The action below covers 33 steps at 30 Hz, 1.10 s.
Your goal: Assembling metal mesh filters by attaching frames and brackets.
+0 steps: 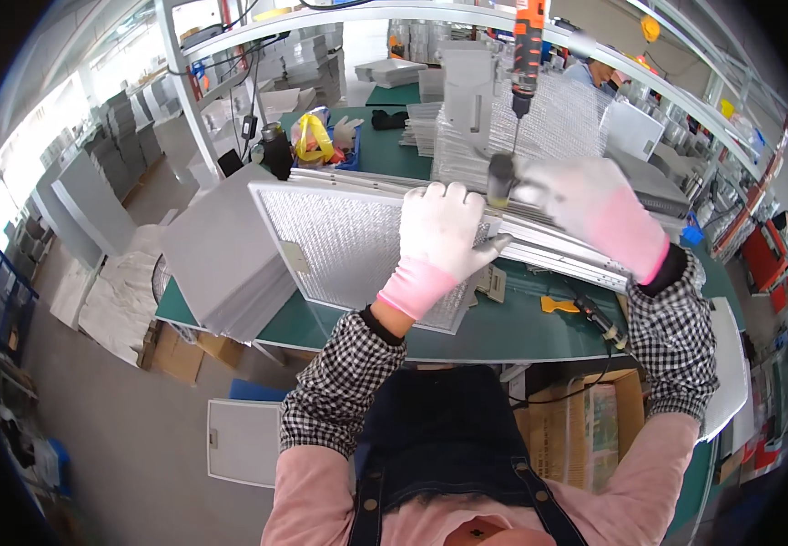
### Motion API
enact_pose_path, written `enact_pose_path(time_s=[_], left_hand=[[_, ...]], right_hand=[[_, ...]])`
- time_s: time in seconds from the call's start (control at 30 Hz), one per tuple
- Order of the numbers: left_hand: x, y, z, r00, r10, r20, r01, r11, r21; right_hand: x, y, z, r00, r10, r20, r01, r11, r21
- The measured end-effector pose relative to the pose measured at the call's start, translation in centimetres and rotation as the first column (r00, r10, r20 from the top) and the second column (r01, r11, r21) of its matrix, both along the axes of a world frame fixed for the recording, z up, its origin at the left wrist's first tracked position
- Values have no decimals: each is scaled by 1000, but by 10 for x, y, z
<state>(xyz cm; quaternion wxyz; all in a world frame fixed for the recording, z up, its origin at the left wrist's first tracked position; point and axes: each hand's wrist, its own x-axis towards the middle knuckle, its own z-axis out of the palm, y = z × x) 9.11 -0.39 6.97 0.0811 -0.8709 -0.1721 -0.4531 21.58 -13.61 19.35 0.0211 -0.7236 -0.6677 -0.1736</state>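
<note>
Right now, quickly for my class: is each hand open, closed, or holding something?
Left hand: on the panel; whether its grip is closed cannot be told.
Right hand: closed, holding a hammer, blurred.

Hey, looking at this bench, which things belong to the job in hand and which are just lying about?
Seemingly part of the job:
- framed mesh panel, under the left hand
- mallet, in the blurred right hand

Apparently not in use now:
- orange-and-black driver, hanging overhead
- corded hand tool, on the bench
- cardboard box, below the bench
</note>
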Motion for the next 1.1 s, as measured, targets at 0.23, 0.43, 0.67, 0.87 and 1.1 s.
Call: enact_pose_path(time_s=[0.23,0.43,0.67,0.87,1.1], left_hand=[[-2,2,1,999,-44,-8,44,999,19],[8,-20,5,993,-104,56,106,994,-37],[0,-11,-14,960,-96,264,93,995,23],[3,-20,-10,961,7,276,-2,1000,-18],[3,-18,-6,978,80,191,-72,996,-48]], right_hand=[[34,-2,-70,994,18,-108,10,968,252],[185,-62,-304,934,-286,-215,295,956,11],[167,17,-214,953,-72,-294,200,879,432],[119,112,27,598,504,-622,190,665,722],[67,113,38,322,688,-651,39,677,735]])
